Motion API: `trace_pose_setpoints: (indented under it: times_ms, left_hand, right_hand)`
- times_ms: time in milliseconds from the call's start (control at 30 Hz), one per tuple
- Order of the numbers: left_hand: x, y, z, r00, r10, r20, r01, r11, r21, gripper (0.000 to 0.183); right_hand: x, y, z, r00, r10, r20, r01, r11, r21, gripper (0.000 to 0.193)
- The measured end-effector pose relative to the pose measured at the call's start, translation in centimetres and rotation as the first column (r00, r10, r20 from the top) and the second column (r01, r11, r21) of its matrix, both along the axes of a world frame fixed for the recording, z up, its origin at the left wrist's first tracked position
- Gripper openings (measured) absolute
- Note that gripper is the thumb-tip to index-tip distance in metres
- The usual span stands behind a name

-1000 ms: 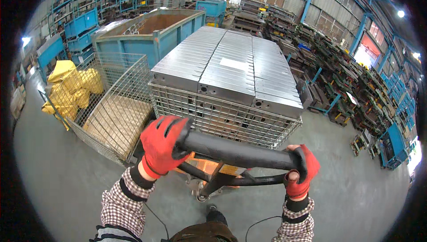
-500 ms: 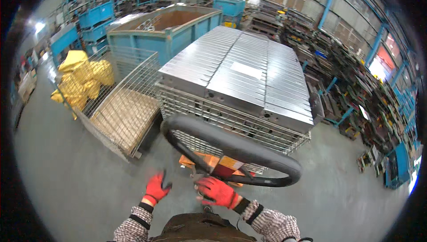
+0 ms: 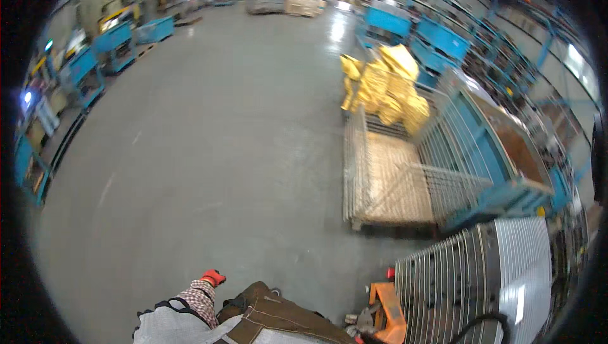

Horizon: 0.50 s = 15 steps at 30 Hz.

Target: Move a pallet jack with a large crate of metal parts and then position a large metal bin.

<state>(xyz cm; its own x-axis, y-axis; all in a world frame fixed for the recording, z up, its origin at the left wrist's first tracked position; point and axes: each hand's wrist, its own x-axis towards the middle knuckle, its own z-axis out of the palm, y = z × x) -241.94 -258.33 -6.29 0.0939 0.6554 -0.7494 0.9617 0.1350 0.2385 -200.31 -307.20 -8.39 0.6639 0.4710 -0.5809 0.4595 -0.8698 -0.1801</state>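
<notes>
My left hand (image 3: 214, 277), in a red glove with dark fingertips, hangs low over the grey floor at lower left. Its fingers look curled in, with nothing visible in them. My right hand does not show. At lower right stands an orange pallet jack (image 3: 387, 312), and part of its black looped handle (image 3: 481, 322) shows at the bottom edge. Beside the jack is a wire mesh cage (image 3: 443, 281) topped with ribbed silver metal panels (image 3: 522, 268).
A wire cage with a wooden base (image 3: 396, 182) stands ahead right, with yellow sacks (image 3: 389, 94) behind it. A large blue bin (image 3: 481, 135) adjoins it. Grey floor (image 3: 221, 122) stretches ahead. Blue carts (image 3: 114, 43) line the left side.
My view has swung left, so the cages, jack and blue bin now sit farther right. My right hand has gone out of view. The left hand's fingers, spread before, look curled.
</notes>
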Motion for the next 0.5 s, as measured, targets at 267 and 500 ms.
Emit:
trace_pose_setpoints:
  times_ms: [267, 500]
  left_hand:
    - [8.8, -4.7, -1.9, 0.817, -0.476, 0.325, 0.543, 0.824, -0.158, 0.05]
    - [11.2, 0.2, -4.4, 0.851, -0.479, 0.215, 0.513, 0.847, -0.141, 0.048]
  right_hand:
    - [6.8, 2.1, -9.9, 0.93, 0.366, 0.023, -0.365, 0.93, -0.036, 0.034]
    - [11.9, 18.1, -4.3, 0.966, 0.21, -0.153, -0.219, 0.974, -0.047, 0.036]
